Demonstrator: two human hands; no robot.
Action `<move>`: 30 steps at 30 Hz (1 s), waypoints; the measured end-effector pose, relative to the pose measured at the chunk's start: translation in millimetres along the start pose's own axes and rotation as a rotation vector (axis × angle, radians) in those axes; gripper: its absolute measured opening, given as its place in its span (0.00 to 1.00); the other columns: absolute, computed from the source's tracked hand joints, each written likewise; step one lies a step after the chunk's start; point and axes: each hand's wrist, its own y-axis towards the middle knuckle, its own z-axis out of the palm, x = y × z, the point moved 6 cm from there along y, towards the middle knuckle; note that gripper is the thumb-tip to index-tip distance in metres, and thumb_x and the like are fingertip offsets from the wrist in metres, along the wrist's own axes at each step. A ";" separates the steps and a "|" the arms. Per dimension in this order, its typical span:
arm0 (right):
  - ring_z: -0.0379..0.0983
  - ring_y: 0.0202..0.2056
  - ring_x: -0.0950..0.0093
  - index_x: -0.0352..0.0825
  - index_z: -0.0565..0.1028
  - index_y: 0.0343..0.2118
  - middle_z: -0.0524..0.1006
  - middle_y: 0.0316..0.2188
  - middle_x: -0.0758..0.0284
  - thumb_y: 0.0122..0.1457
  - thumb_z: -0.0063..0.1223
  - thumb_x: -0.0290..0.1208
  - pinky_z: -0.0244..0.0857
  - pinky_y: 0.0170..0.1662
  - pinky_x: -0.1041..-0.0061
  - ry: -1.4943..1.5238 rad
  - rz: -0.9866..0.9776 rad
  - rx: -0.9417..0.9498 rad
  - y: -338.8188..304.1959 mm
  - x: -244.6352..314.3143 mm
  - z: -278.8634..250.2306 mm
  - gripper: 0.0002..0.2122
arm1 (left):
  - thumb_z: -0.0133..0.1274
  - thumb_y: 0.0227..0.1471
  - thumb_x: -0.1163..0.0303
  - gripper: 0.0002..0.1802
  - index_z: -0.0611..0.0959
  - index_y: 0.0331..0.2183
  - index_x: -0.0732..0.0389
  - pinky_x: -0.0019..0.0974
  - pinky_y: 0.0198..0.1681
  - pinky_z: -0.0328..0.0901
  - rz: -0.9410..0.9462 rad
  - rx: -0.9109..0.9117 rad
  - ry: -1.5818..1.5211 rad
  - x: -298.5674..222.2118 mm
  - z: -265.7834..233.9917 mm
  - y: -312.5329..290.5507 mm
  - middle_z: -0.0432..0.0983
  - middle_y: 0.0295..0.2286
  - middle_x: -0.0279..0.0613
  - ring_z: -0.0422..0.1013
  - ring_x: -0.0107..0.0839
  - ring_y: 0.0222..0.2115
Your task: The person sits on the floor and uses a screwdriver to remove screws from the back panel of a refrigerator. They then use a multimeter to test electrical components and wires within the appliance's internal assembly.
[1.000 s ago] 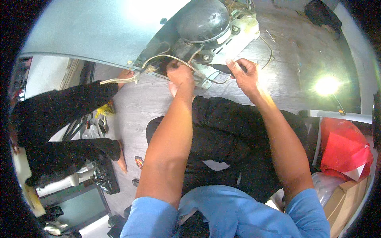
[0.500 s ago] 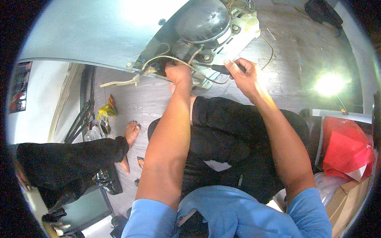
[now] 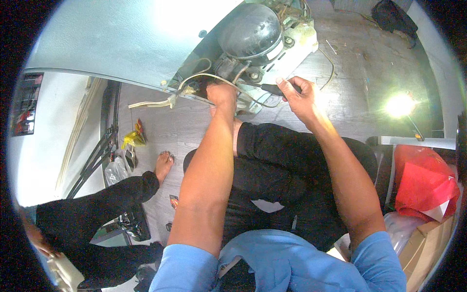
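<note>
My right hand [image 3: 300, 97] is closed around the black handle of a screwdriver [image 3: 271, 88]. The screwdriver's shaft points left, toward the side of a black domed compressor [image 3: 250, 31]. Beside that same spot, my left hand [image 3: 223, 96] is closed, knuckles toward me; its fingertips and whatever they grip are hidden. The compressor sits on a stained pale metal base [image 3: 296, 46] with bolts and slots. A cream cable [image 3: 151, 103] runs from the lower left past my left hand and under the screwdriver.
The pale blue appliance panel [image 3: 112, 46] fills the upper left. A bright work lamp [image 3: 400, 105] shines at the right, above a red bag [image 3: 423, 180]. Another person's bare foot [image 3: 164, 163] and dark-trousered legs [image 3: 102, 202] are at the left. A yellow wrapper [image 3: 132, 138] lies on the floor.
The other person's legs have shifted at the left, with a second dark-clad leg now showing lower down. My hands and the screwdriver stay in nearly the same place at the compressor.
</note>
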 end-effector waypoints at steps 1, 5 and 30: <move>0.76 0.33 0.66 0.27 0.79 0.35 0.79 0.29 0.51 0.59 0.54 0.49 0.67 0.40 0.65 0.006 -0.005 -0.002 -0.3 -0.4 -1.3 0.23 | 0.56 0.43 0.77 0.07 0.80 0.25 0.72 0.45 0.24 0.69 0.039 -0.051 -0.009 -3.3 -0.5 -2.3 0.79 0.22 0.53 0.76 0.46 0.22; 0.76 0.32 0.65 0.27 0.79 0.34 0.79 0.29 0.52 0.59 0.54 0.49 0.67 0.39 0.66 -0.014 0.002 0.003 -1.9 3.4 -4.5 0.22 | 0.56 0.44 0.75 0.07 0.80 0.25 0.71 0.45 0.24 0.68 0.010 -0.035 -0.038 -4.3 1.4 -4.9 0.79 0.23 0.54 0.76 0.46 0.23; 0.74 0.27 0.63 0.28 0.79 0.30 0.77 0.25 0.51 0.58 0.54 0.49 0.66 0.36 0.65 -0.002 -0.056 -0.067 -0.5 1.3 -4.5 0.22 | 0.47 0.51 0.80 0.13 0.78 0.40 0.71 0.40 0.19 0.66 -0.084 0.170 -0.130 -20.1 -0.4 -26.4 0.79 0.29 0.53 0.76 0.40 0.20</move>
